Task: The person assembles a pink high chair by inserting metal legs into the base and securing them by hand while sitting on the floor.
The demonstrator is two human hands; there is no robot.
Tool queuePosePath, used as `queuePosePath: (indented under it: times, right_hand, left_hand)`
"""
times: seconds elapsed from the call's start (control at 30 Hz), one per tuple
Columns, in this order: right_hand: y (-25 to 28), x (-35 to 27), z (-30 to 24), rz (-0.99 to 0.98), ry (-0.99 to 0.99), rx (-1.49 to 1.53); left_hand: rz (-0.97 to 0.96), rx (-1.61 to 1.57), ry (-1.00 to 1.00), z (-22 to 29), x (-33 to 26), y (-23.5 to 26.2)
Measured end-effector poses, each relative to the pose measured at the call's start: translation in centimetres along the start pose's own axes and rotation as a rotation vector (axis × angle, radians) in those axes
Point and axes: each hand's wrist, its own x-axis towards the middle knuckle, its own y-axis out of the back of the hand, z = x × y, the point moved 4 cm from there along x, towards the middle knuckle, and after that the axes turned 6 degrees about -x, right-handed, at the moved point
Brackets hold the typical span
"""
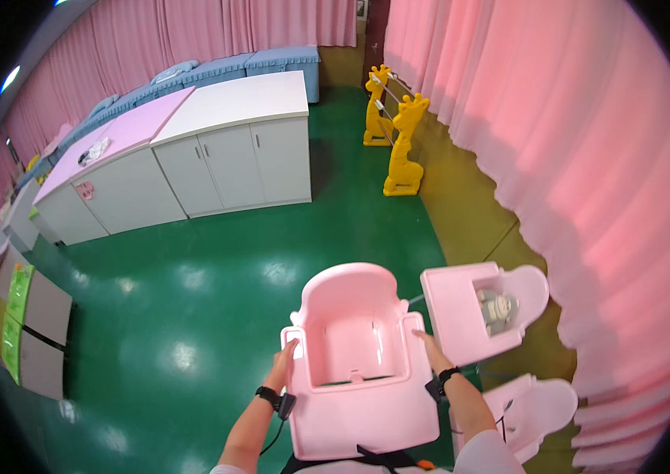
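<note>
A pink plastic high chair (351, 336) with its pink tray (362, 415) stands right below me on the green floor. My left hand (283, 365) grips the tray's left edge beside the seat. My right hand (431, 349) holds the tray's right edge. Both wrists wear dark bands. The seat is empty.
A second pink high chair (481, 308) with a grey soft toy (498, 310) stands to the right, a third (536, 411) below it. Pink curtains (588, 158) run along the right. White cabinets (232, 150), a yellow giraffe-shaped rack (402, 142) and blue cushions (271, 59) lie farther off.
</note>
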Motion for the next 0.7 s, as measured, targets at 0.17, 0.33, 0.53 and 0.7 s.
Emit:
queuePosePath:
  times: [0.17, 0.33, 0.53, 0.7]
  right_hand:
    - [-6.5, 8.0, -0.9, -0.110, -0.069, -0.008]
    - [-4.2, 16.8, -0.7, -0.158, -0.113, 0.037]
    - [-5.2, 18.8, -2.7, -0.149, -0.289, 0.118]
    - [-5.5, 19.0, -4.5, -0.180, -0.209, 0.116]
  left_hand:
    - [0.069, -0.006, 0.049, -1.2, 8.7, 6.0]
    - [0.102, 0.033, 0.156, -4.0, 18.8, 3.3]
    - [0.175, 0.263, 0.125, -2.7, 22.7, 2.9]
    - [0.241, 0.390, 0.264, -0.5, 20.8, 1.0]
